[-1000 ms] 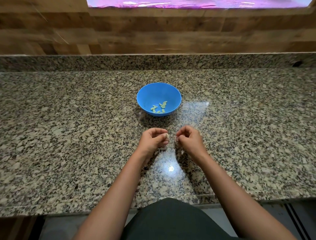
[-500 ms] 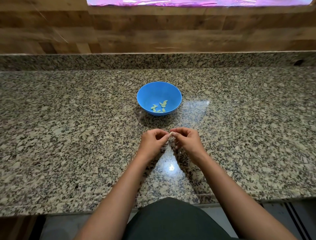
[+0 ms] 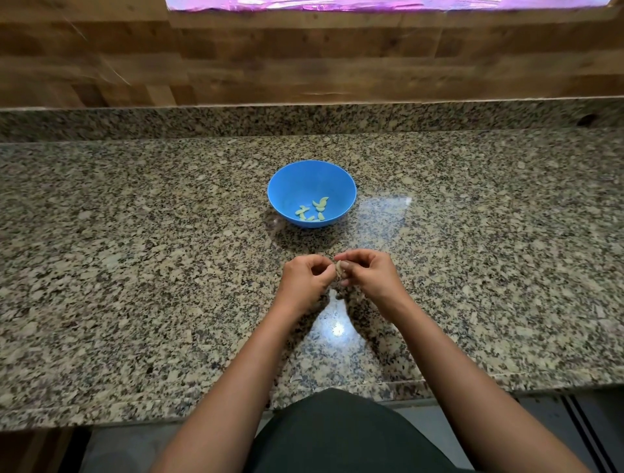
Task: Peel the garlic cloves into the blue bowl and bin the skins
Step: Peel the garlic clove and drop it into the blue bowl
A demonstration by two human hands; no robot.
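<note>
Fingers [image 3: 319, 263], left hand [image 3: 304, 282]: curled in tight, with the thumb and fingertips pinching the left side of a garlic clove [image 3: 338, 269].
Fingers [image 3: 354, 256], right hand [image 3: 373, 275]: bent over the clove from the right, tips closed on it and the index finger arched across the top.
Garlic clove: a small pale sliver held off the bench [image 3: 135, 270] between the two sets of fingertips. It sits over the middle of the bench, nearer the front edge than the back.
Hard to make out: most of the clove is covered by fingertips, so it cannot be told how much skin remains on it.
Hands: knuckles up, meeting only at the clove. Both forearms reach in from the front edge.
Blue bowl [image 3: 312, 175]: stands upright on the bench beyond the hands, toward the back edge and apart from them.
Peeled cloves [image 3: 312, 212]: several pale green pieces in the bottom of the bowl. They overlap, so the count is unclear.
Bench: speckled granite, with a bright glare spot [image 3: 337, 328] between the forearms. Both ends are cut off by the frame.
Front edge: a dark garment [image 3: 341, 435] covers its middle.
Back edge: a granite upstand sits below a wood-pattern wall [image 3: 304, 60]. A purple-lit strip [image 3: 371, 4] is cropped at the top.
</note>
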